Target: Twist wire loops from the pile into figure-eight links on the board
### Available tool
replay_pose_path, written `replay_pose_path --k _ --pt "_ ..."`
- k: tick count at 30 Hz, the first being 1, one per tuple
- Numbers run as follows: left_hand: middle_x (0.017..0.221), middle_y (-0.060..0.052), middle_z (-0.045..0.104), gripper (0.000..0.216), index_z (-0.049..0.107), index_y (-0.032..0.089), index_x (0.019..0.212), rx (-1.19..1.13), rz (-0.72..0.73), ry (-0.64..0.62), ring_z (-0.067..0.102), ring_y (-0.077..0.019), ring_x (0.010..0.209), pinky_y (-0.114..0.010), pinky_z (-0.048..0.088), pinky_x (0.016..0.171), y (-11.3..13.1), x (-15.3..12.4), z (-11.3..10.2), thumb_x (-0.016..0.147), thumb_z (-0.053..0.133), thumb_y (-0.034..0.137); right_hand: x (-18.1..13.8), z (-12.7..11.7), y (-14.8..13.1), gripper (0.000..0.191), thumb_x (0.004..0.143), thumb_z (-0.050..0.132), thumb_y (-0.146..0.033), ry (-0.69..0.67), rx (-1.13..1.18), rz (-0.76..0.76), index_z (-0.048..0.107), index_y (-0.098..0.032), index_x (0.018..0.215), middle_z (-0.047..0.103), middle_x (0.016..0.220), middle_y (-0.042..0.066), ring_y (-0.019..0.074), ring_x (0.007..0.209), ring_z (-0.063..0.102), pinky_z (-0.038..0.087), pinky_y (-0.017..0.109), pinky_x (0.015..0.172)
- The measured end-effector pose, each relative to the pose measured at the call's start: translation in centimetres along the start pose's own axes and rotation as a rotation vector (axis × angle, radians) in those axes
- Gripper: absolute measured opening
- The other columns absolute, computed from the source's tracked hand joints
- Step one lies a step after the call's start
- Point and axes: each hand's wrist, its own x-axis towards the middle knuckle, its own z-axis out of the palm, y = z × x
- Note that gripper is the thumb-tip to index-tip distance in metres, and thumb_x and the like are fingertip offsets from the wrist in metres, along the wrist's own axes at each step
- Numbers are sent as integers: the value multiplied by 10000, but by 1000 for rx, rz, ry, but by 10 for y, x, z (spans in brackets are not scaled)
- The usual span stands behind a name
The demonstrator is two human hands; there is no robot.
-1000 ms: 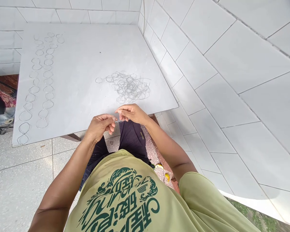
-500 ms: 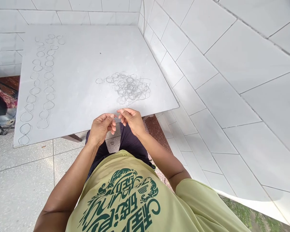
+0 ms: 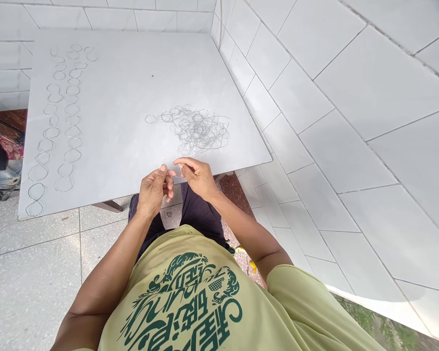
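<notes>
Just off the front edge of the white table (image 3: 124, 161), both hands hold one thin piece of wire (image 3: 179, 177). My left hand (image 3: 152, 190) pinches its left part, with the fingers curled. My right hand (image 3: 198, 178) grips the other end between thumb and bent fingers. The fingers hide most of the wire, so its full shape cannot be made out. Beyond my hands lies a tangled heap of wire loops (image 3: 201, 129).
Two columns of figure-eight wire loops (image 3: 72, 122) run along the table's left side. A tiled wall (image 3: 332, 122) borders the right. At the far left, a dark bundle with patterned cloth (image 3: 12, 141) stands beside the table.
My left thumb has lifted and straightened, and my right fingers have shifted their grip on the wire. The view has moved slightly; the heap and columns stay as they were.
</notes>
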Motion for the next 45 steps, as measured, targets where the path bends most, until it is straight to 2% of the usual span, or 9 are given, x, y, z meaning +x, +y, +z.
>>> replay_pose_path --k 8,15,24,32,36,41,45 --pt "595 48 512 562 672 192 907 -34 36 33 490 -91 418 -224 311 358 -5 -1 6 932 659 754 7 -10 -3 273 1048 532 -316 -139 -19 -40 778 -202 1081 593 744 -12 145 697 548 445 270 705" --pt "566 74 493 589 679 215 1037 15 28 47 448 -90 392 -225 238 344 -4 -7 5 927 628 791 13 -24 -7 277 1017 525 -288 -272 -54 -49 784 -191 1038 588 719 -19 138 671 532 424 258 685" --pt "532 74 434 549 631 197 847 -56 84 127 377 -65 350 -204 181 328 -18 -6 11 950 650 736 18 -27 -6 295 989 510 -209 -410 -125 -77 798 -168 1038 615 728 -25 115 642 502 366 242 638" --pt "535 74 453 522 603 207 847 -92 131 226 400 -75 349 -198 192 317 -27 -9 16 956 657 714 22 -26 -11 293 963 511 -166 -473 -152 -45 792 -146 1046 622 708 -34 105 632 498 345 235 630" --pt "580 49 529 514 645 196 924 -119 53 169 476 -96 393 -196 260 331 -22 -13 15 942 675 709 24 -27 -10 294 962 520 -192 -464 -121 9 803 -156 1034 610 701 -34 105 630 488 351 233 627" --pt "696 -21 656 562 716 156 984 -86 -63 48 662 -164 538 -245 476 412 -13 -16 3 885 739 709 25 -29 -8 298 970 543 -239 -437 -109 46 808 -152 1075 613 690 -33 107 617 494 362 236 615" --pt "773 -57 720 517 739 146 935 -30 -126 -11 708 -177 594 -258 538 464 -6 -13 -5 818 845 638 25 -31 -11 286 977 545 -225 -476 -110 19 810 -166 1067 638 714 -29 113 663 556 402 234 656"
